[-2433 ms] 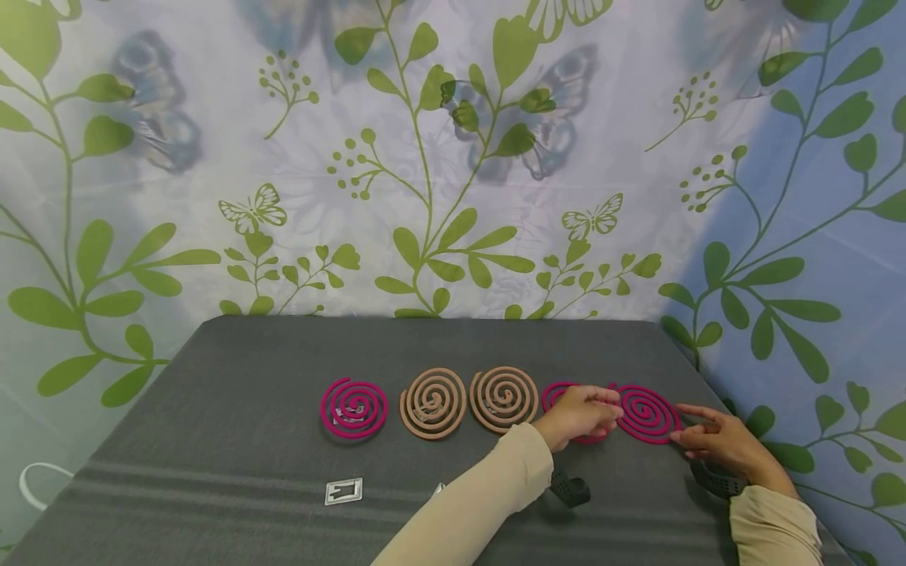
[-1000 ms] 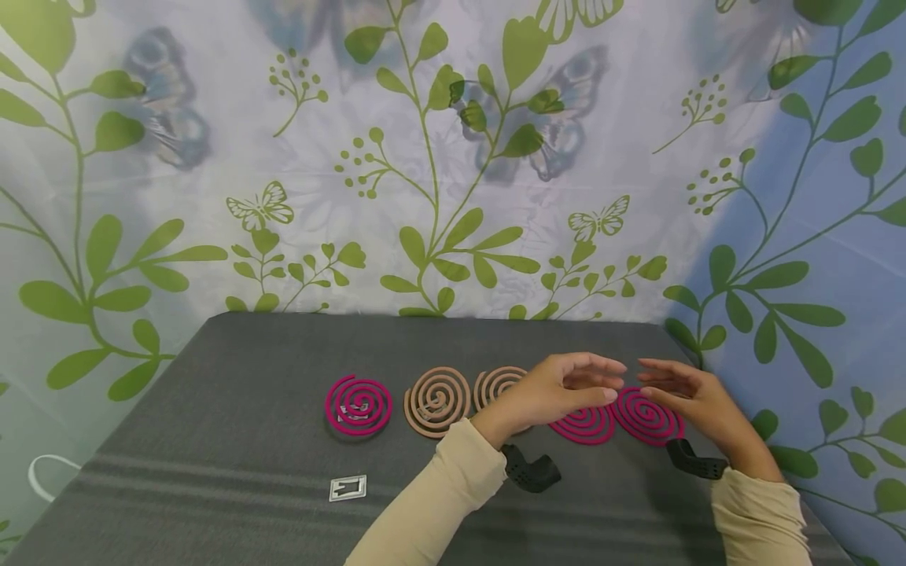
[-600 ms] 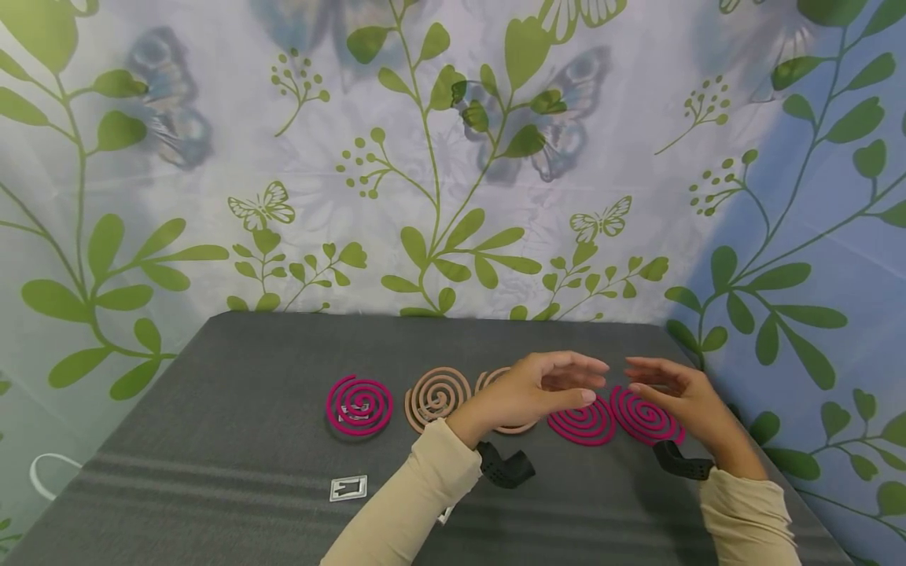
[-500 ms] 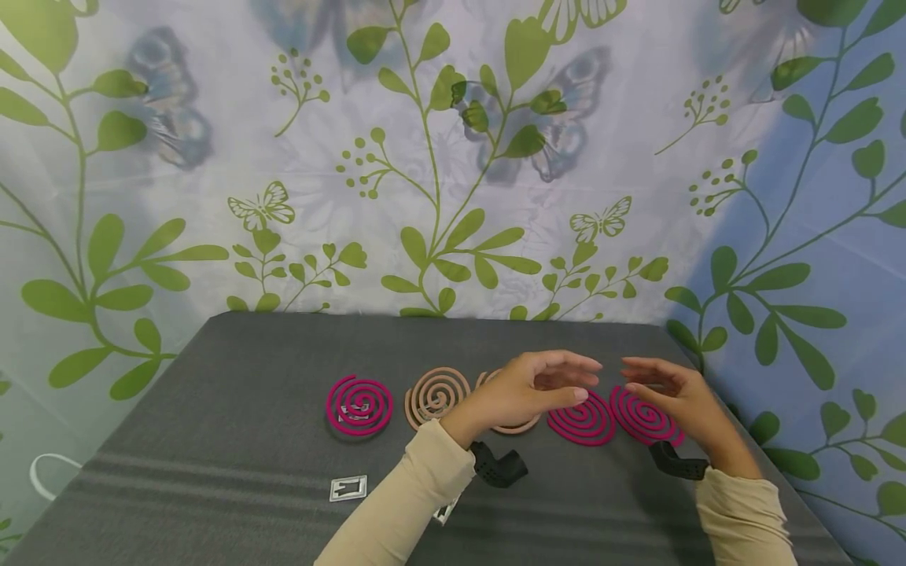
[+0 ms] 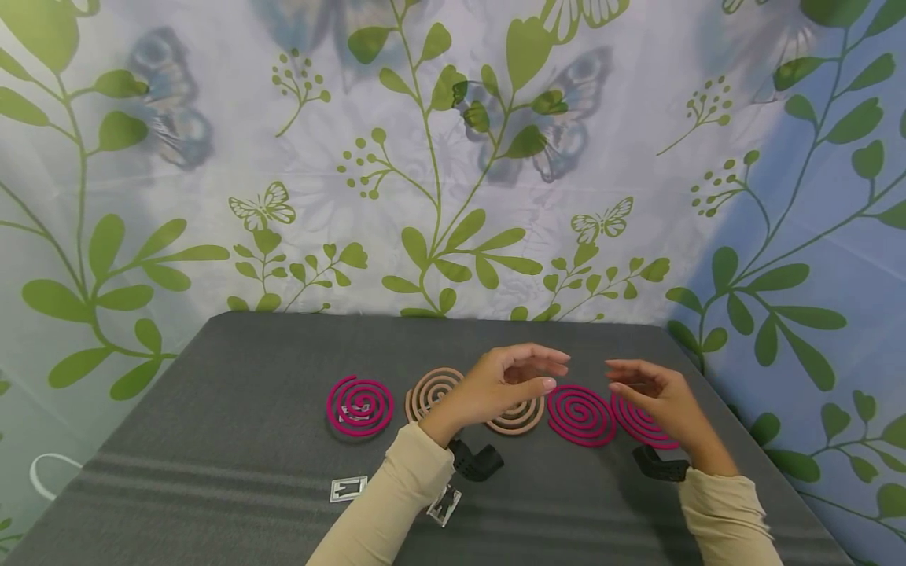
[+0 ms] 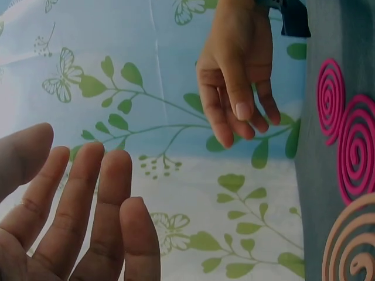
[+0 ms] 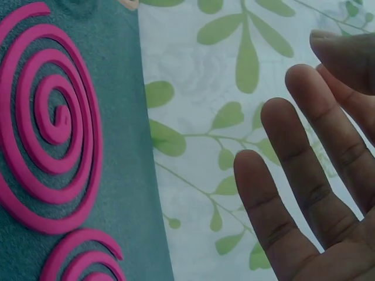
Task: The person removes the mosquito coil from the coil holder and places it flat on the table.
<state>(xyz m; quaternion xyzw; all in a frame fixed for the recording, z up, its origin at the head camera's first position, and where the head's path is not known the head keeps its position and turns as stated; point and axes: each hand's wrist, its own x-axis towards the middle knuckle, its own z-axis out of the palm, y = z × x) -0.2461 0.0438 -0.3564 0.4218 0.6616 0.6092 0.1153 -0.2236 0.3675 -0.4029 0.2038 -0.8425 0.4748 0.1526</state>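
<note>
My left hand [image 5: 499,385] hovers above the tan coils in the head view, fingers relaxed, holding nothing. To its right hovers my right hand [image 5: 658,399], loosely bent and empty, partly covering the rightmost pink coil [image 5: 640,424]. Between the hands a second pink coil [image 5: 582,415] lies flat on the grey surface. A tan coil [image 5: 520,417] sits under the left hand, partly hidden, beside another tan coil [image 5: 428,389]. At the left end is a pink coil [image 5: 359,405], with a small metallic piece visible through it. The left wrist view shows both hands [image 6: 88,216] apart, touching nothing.
Two flat silvery frames, one at the left [image 5: 348,489] and one by the left sleeve [image 5: 444,505], lie on the grey table [image 5: 233,440] nearer the front. A patterned curtain [image 5: 318,196] stands behind the table. A white loop [image 5: 42,475] shows at the left edge.
Both hands have lifted off the pink coils at the right and moved leftward, the left hand farther. The pink coil between them and the silvery frame by the left sleeve are more exposed.
</note>
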